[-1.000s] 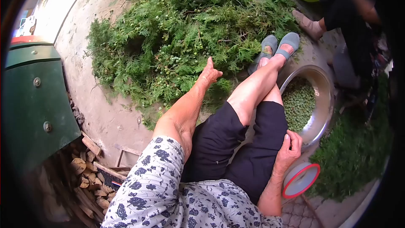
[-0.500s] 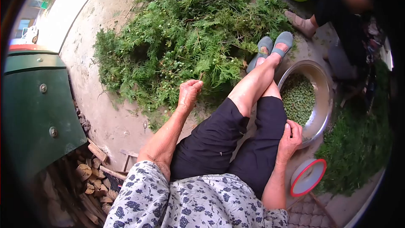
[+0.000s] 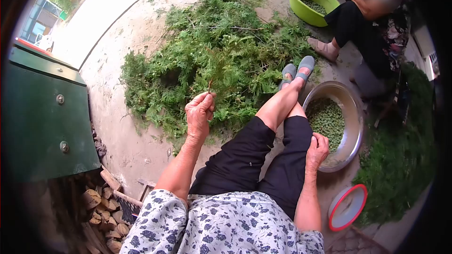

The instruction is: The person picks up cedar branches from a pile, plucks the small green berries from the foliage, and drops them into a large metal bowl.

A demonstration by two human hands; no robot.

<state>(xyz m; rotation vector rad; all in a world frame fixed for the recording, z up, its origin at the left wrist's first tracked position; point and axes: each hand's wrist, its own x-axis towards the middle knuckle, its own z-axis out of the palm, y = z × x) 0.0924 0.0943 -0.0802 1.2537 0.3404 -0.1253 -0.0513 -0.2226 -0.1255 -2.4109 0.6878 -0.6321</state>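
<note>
The left hand (image 3: 200, 113), grip clamped, held a sprig (image 3: 211, 83) by its stem clear of the pile (image 3: 235, 42) — the right hand (image 3: 317, 149) lay slack, empty, on a thigh (image 3: 287, 174).

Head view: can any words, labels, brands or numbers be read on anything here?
None readable. The green metal box, steel bowl, green tub and red-rimmed lid show no lettering; neither does the sprig in the left hand.

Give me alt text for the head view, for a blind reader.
A seated person's left hand pinches a green sprig over a pile of cut branches; the right hand rests on the thigh beside a metal bowl.
</note>
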